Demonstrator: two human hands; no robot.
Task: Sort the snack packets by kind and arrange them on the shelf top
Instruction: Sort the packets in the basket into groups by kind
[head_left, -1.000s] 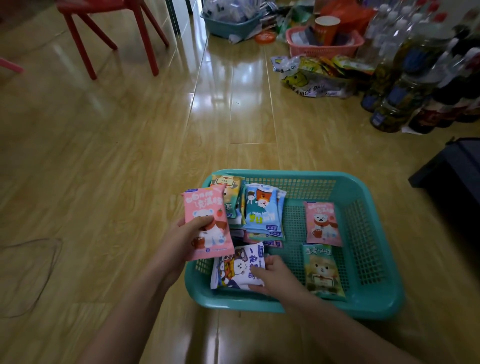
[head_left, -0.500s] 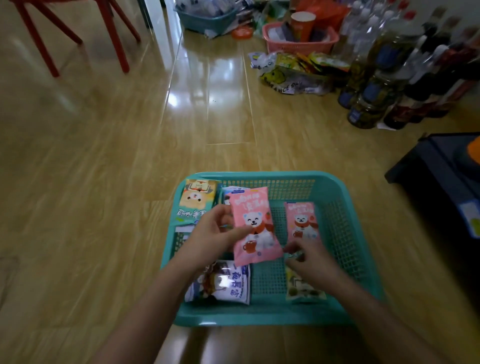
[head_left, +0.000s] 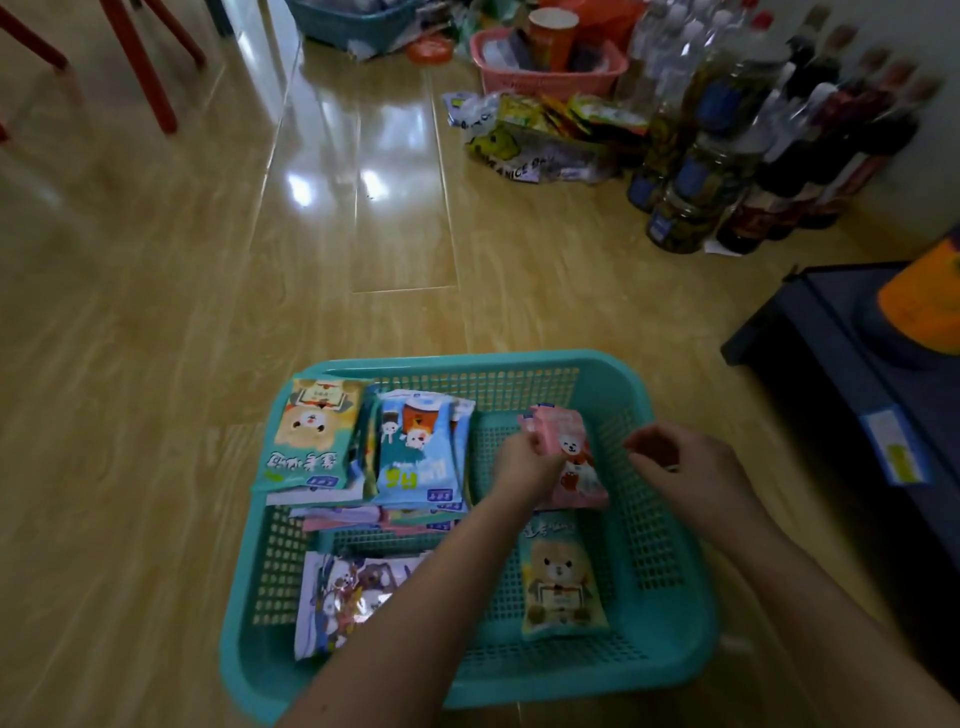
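Observation:
A teal basket (head_left: 675, 649) sits on the wooden floor in front of me. My left hand (head_left: 524, 465) grips pink bear packets (head_left: 574, 457) over the basket's right half; two top edges show, so one seems to lie on another. My right hand (head_left: 685, 462) hovers just right of them, fingers loosely curled, holding nothing. In the basket lie a green bear packet (head_left: 311, 431), a blue packet (head_left: 415, 447) on a stack, a white and purple packet (head_left: 348, 597) and another green bear packet (head_left: 561, 582). A dark shelf top (head_left: 857, 395) is at the right.
An orange object (head_left: 924, 306) rests on the dark shelf. Several drink bottles (head_left: 727, 156) stand at the back right beside loose snack bags (head_left: 535, 140) and a pink basket (head_left: 545, 73). Red chair legs (head_left: 140, 62) and another teal basket (head_left: 353, 21) are farther back.
My left hand carried its pink packet rightward across the basket. The second pink packet no longer lies on the basket floor; it seems gathered with the first. My right hand moved from the basket's front to beside them.

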